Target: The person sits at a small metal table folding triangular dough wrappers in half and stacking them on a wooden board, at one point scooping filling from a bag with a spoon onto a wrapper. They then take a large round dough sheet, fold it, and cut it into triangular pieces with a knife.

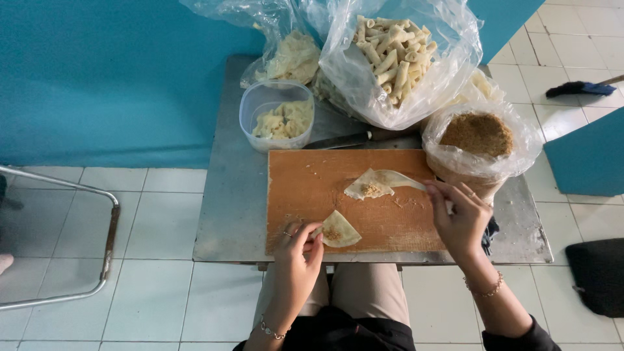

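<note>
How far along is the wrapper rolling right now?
Done: a clear bag holds many finished rolls. In hand: the left hand pinches a filled, folded wrapper on the wooden board; the right hand pulls the edge of a second wrapper with filling on it. Left: unrolled wrappers in the tub and crumb filling in its bag.

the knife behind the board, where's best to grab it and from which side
Grip the knife by its dark handle, which points right toward the big bag of rolls; come from the right with the right hand. The blade lies flat, pointing left toward the tub, and the board edge crowds it from the front.
</note>
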